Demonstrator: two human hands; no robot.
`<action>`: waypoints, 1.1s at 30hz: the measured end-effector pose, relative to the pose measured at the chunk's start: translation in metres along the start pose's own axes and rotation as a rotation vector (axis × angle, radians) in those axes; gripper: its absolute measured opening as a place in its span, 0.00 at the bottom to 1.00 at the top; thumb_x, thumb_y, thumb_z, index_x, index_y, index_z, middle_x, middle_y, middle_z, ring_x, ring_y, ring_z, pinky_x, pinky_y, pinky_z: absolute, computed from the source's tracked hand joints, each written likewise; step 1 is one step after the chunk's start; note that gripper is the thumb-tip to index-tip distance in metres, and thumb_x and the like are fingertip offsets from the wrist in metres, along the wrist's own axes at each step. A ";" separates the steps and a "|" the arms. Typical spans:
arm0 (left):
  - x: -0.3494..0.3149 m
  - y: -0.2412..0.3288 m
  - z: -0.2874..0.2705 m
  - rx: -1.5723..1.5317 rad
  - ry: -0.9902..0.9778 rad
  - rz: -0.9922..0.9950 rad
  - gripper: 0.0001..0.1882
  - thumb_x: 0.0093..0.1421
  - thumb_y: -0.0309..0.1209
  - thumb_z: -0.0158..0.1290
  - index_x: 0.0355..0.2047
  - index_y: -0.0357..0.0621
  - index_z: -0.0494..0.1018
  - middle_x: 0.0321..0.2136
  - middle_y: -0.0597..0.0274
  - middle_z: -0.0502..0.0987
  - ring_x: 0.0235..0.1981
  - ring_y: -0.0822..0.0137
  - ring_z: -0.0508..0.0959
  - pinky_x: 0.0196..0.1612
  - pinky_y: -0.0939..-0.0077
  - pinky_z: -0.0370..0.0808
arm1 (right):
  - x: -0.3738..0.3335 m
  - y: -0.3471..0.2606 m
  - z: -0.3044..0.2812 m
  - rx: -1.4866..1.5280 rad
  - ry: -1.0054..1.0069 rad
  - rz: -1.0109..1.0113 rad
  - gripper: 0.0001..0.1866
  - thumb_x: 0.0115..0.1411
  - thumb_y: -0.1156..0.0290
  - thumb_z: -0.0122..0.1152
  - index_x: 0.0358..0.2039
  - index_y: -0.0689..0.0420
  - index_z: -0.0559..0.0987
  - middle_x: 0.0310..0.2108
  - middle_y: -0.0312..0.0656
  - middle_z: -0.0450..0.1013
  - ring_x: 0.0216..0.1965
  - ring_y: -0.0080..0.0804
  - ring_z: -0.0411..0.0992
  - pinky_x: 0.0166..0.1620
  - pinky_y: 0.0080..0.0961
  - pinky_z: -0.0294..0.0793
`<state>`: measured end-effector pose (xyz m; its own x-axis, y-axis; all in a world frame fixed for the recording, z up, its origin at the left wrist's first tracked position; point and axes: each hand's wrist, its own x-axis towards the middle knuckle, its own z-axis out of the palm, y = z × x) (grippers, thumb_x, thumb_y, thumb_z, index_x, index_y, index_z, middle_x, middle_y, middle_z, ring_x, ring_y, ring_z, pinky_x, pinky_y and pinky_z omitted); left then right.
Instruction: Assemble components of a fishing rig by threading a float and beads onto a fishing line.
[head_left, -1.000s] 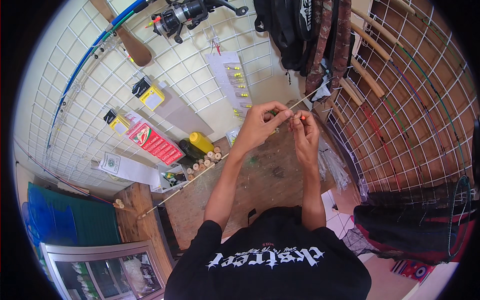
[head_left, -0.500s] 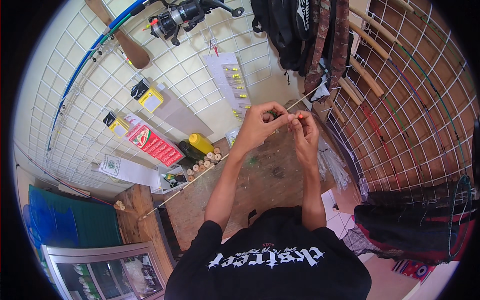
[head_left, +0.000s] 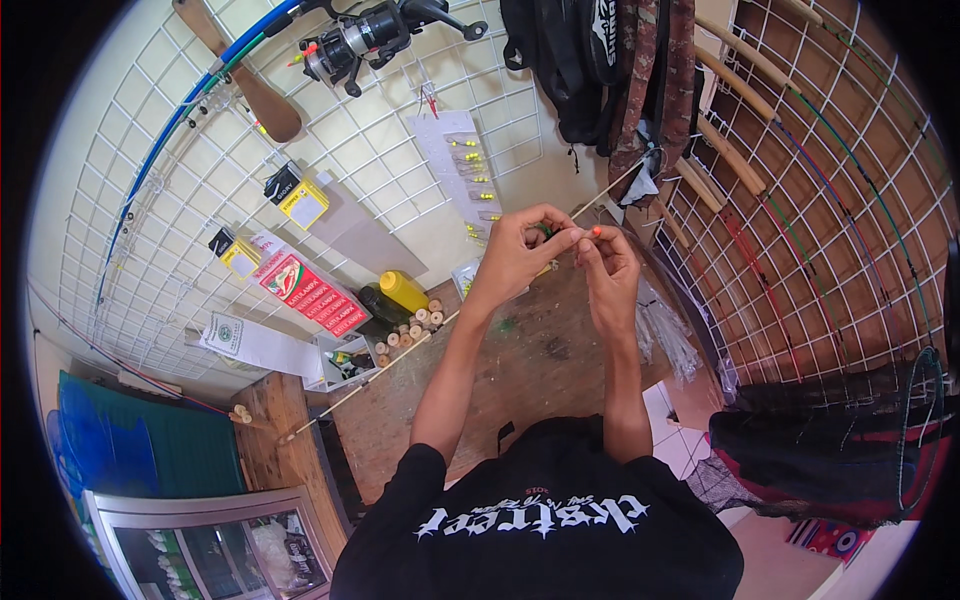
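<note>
Up over the wooden workbench [head_left: 560, 360], in the head view, both hands meet just in front of the white wire grid wall [head_left: 330, 190]. The left hand [head_left: 520, 255] has its fingers curled together and pinched on a thin pale rod [head_left: 400, 355], which runs slantwise from the lower left edge of the bench, under the hands, up toward the upper right. The right hand [head_left: 605, 265] sits just beside it, almost touching, its fingertips closed on a small orange bead [head_left: 596, 231] at the rod. Below the left forearm, a yellow bottle [head_left: 403, 290] and a cluster of small wooden spools [head_left: 410, 330] stand at the back of the bench. A fishing reel [head_left: 360, 40] hangs high on the grid, and a red packet [head_left: 312, 290] leans lower left
</note>
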<state>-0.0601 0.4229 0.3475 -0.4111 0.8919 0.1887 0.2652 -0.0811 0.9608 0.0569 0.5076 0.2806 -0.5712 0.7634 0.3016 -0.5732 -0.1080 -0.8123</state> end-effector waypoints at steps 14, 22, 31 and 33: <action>-0.003 0.004 -0.003 0.064 -0.004 -0.006 0.08 0.59 0.28 0.59 0.35 0.35 0.76 0.28 0.67 0.77 0.27 0.82 0.73 0.29 0.88 0.69 | -0.001 0.000 0.003 0.354 -0.039 0.062 0.09 0.60 0.78 0.60 0.41 0.61 0.75 0.33 0.35 0.73 0.34 0.19 0.70 0.38 0.17 0.70; -0.003 0.005 0.001 0.054 -0.011 0.025 0.08 0.58 0.32 0.60 0.32 0.39 0.79 0.17 0.76 0.71 0.16 0.87 0.57 0.18 0.86 0.52 | 0.003 0.000 -0.003 0.083 -0.034 0.060 0.06 0.61 0.74 0.60 0.37 0.61 0.75 0.29 0.32 0.71 0.31 0.17 0.67 0.38 0.17 0.69; -0.005 0.002 0.002 -0.006 0.003 0.019 0.08 0.57 0.31 0.61 0.31 0.40 0.80 0.15 0.76 0.70 0.16 0.87 0.57 0.18 0.85 0.49 | 0.000 -0.008 0.002 0.167 0.011 0.043 0.06 0.61 0.74 0.60 0.36 0.61 0.75 0.30 0.32 0.71 0.31 0.16 0.67 0.38 0.16 0.68; -0.006 -0.001 -0.001 -0.004 -0.002 0.033 0.07 0.55 0.31 0.62 0.31 0.39 0.80 0.15 0.76 0.71 0.15 0.88 0.58 0.18 0.86 0.49 | -0.001 -0.010 0.005 0.188 0.005 0.044 0.06 0.61 0.74 0.60 0.36 0.61 0.74 0.32 0.33 0.71 0.32 0.17 0.68 0.38 0.16 0.68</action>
<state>-0.0591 0.4170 0.3459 -0.4004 0.8896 0.2200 0.2749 -0.1124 0.9549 0.0603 0.5046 0.2906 -0.5956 0.7583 0.2650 -0.6476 -0.2581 -0.7169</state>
